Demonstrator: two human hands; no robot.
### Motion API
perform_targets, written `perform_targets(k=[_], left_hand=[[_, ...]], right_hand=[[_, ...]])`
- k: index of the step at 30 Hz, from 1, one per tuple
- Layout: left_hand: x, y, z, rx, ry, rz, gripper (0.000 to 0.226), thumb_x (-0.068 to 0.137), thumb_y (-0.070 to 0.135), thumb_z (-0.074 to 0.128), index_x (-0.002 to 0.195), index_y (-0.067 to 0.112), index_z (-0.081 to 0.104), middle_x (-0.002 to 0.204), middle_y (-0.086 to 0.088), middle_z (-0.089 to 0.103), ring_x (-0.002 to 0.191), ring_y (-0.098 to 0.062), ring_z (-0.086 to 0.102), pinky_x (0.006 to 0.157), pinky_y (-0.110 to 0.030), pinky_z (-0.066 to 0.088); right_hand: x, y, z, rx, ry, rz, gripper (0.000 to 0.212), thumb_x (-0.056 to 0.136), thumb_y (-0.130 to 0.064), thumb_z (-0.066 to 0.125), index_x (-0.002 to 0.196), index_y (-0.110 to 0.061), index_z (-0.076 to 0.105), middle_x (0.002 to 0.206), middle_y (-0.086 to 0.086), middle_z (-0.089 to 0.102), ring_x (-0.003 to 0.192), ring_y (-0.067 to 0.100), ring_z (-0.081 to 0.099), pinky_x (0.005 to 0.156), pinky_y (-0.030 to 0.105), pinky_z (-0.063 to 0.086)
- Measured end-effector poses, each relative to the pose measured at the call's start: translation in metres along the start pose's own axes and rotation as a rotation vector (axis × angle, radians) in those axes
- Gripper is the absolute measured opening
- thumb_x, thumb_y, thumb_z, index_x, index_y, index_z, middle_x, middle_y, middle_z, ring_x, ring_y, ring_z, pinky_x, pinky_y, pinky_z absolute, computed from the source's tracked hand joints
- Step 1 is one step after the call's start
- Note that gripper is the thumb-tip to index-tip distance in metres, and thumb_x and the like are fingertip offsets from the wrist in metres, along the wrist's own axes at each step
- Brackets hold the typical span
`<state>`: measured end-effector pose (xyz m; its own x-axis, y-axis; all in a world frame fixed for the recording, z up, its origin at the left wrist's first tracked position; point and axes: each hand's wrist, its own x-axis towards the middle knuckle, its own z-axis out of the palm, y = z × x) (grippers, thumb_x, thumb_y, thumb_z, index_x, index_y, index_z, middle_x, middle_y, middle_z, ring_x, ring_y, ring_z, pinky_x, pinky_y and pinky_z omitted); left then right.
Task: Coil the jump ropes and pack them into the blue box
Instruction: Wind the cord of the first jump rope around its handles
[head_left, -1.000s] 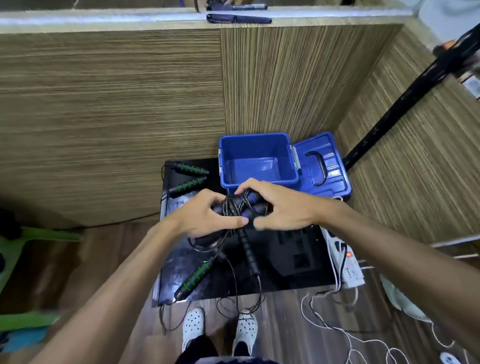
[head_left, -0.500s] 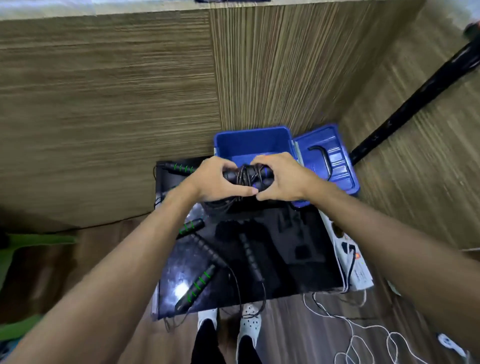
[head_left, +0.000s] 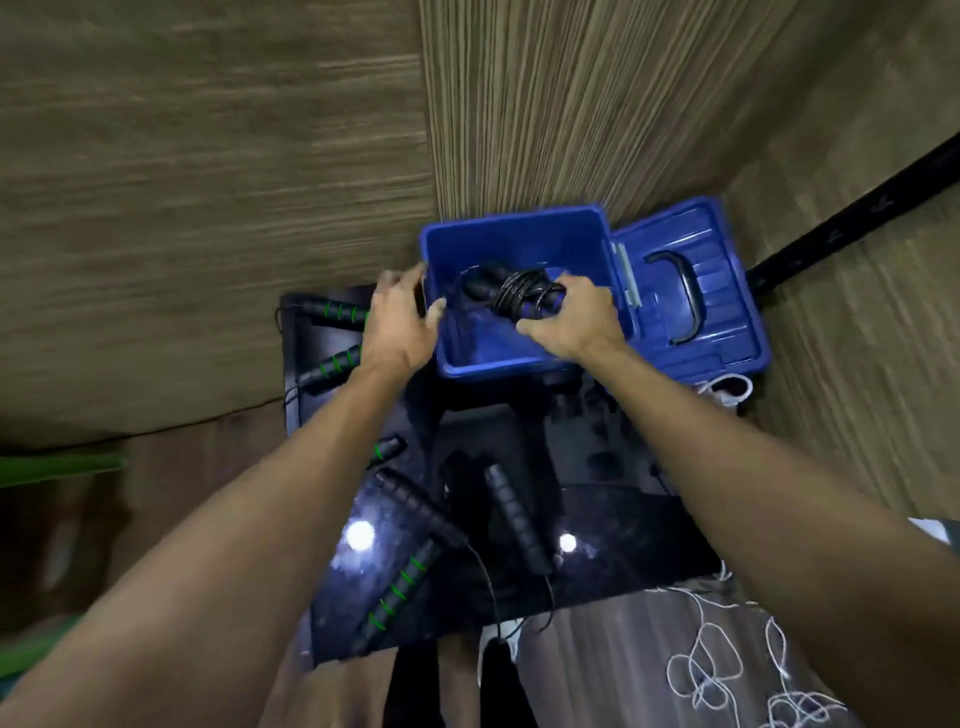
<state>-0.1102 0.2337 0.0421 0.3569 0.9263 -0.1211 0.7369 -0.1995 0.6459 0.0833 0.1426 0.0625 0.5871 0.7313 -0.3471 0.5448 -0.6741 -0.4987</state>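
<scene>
Coiled rope (head_left: 519, 296) now inside blue box (head_left: 519, 358), right hand (head_left: 576, 317) gripping; left hand (head_left: 402, 325) open, empty.

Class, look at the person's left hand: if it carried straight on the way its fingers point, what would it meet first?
The left hand points up and right, so it would probably meet the left wall of the blue box first; its fingertips already look close to that rim, though depth is unclear.

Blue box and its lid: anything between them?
Head view: only a pale hinge strip joins the blue box to the lid; nothing else.
</scene>
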Motion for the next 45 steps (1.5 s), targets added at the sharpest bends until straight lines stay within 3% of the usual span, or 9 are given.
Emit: perform_targets(k=[5,14,19,24,34,37,40,42,45], left_hand=[[0.004,-0.003,0.010,0.086,0.041,0.036,0.045,0.093,0.032,0.059,0.137,0.024,0.058,0.107,-0.016,0.071,0.102,-0.040,0.064,0.090,-0.047,0.052],[0.010,-0.005,0.024,0.205,0.089,-0.010,0.054,0.102,0.032,0.049,0.154,0.024,0.038,0.099,-0.021,0.070,0.103,-0.044,0.059,0.081,-0.053,0.049],[0.007,-0.006,0.025,0.191,0.112,-0.005,0.055,0.102,0.033,0.047,0.155,0.022,0.038,0.089,-0.018,0.069,0.090,-0.039,0.063,0.070,-0.049,0.049],[0.003,-0.006,0.030,0.162,0.164,-0.015,0.053,0.103,0.032,0.047,0.154,0.022,0.040,0.090,-0.017,0.066,0.086,-0.035,0.062,0.064,-0.043,0.045],[0.004,-0.012,0.038,0.053,0.214,-0.028,0.052,0.101,0.031,0.049,0.152,0.022,0.044,0.087,-0.012,0.065,0.077,-0.027,0.059,0.069,-0.042,0.051],[0.005,-0.013,0.039,0.039,0.223,-0.015,0.051,0.101,0.030,0.049,0.152,0.021,0.045,0.084,-0.012,0.063,0.073,-0.023,0.055,0.067,-0.039,0.048],[0.005,-0.013,0.038,0.016,0.227,-0.010,0.051,0.101,0.029,0.051,0.151,0.020,0.046,0.085,-0.013,0.064,0.075,-0.026,0.058,0.068,-0.040,0.049],[0.004,-0.013,0.038,0.015,0.227,-0.010,0.051,0.100,0.029,0.051,0.150,0.019,0.047,0.084,-0.013,0.064,0.075,-0.026,0.058,0.069,-0.041,0.049],[0.005,-0.013,0.037,0.014,0.227,-0.004,0.051,0.100,0.028,0.051,0.150,0.018,0.047,0.080,-0.012,0.062,0.071,-0.021,0.053,0.069,-0.041,0.049]], right_hand=[[0.009,-0.021,0.023,-0.243,-0.010,0.096,0.061,0.072,-0.058,0.076,0.114,-0.017,0.060,0.113,0.006,0.065,0.104,0.030,0.066,0.074,0.032,0.045],[0.028,-0.040,0.053,-0.106,-0.195,0.350,0.083,0.069,-0.070,0.064,0.131,-0.016,0.055,0.131,0.003,0.061,0.109,0.026,0.067,0.092,0.033,0.051],[0.039,-0.044,0.064,-0.024,-0.292,0.364,0.057,0.079,-0.060,0.066,0.109,-0.012,0.058,0.086,0.000,0.056,0.072,0.020,0.070,0.081,0.034,0.062],[0.043,-0.045,0.077,-0.120,-0.342,0.294,0.075,0.081,-0.068,0.059,0.129,-0.011,0.059,0.131,0.007,0.062,0.119,0.027,0.061,0.099,0.035,0.052],[0.048,-0.045,0.099,-0.338,-0.343,0.226,0.043,0.086,-0.040,0.067,0.118,-0.011,0.063,0.124,0.006,0.063,0.113,0.025,0.062,0.078,0.030,0.050],[0.049,-0.046,0.100,-0.292,-0.448,0.290,0.074,0.090,-0.041,0.062,0.148,-0.003,0.035,0.139,0.010,0.040,0.115,0.028,0.054,0.079,0.032,0.044],[0.050,-0.046,0.090,-0.090,-0.569,0.358,0.113,0.082,-0.077,0.045,0.159,-0.008,0.000,0.155,0.006,0.025,0.136,0.031,0.040,0.105,0.040,0.039],[0.056,-0.039,0.079,-0.123,-0.594,0.300,0.092,0.085,-0.074,0.040,0.155,-0.015,0.030,0.157,0.008,0.034,0.135,0.031,0.044,0.111,0.043,0.038],[0.066,-0.027,0.069,-0.165,-0.654,0.186,0.059,0.088,-0.068,0.053,0.116,-0.017,0.061,0.113,0.006,0.062,0.094,0.023,0.060,0.090,0.036,0.051]])
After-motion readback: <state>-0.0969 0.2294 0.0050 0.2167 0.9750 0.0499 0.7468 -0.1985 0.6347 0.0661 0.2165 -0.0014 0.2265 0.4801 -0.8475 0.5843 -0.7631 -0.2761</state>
